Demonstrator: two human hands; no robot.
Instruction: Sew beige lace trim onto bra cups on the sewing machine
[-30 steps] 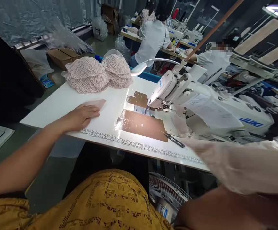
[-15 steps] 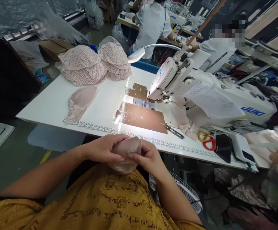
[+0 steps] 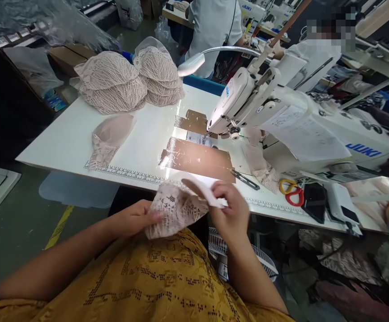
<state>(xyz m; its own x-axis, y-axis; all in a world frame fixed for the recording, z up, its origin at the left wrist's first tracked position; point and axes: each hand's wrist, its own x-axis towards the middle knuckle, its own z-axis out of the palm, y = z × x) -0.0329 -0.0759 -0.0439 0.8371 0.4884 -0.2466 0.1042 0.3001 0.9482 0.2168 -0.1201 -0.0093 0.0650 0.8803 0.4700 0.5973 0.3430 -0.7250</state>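
White-topped sewing table; at its near edge, before me, a pale-pink lace fabric cup.
My left hand pinches the lace; my right hand pinches a smooth beige flap.

1. Bright white light is pooling mid-counter, beneath the sewing machine.
2. Hard glare is streaking the brown sheet near the counter's front edge.
3. Below the left corner, the floor is lying dim.
4. Slight blur is softening the left hand, right hand and lace cup.
5. Wide-angle distortion is stretching the outer margins.
6. Beyond the far edge, coarse pixels are masking a co-worker's head.
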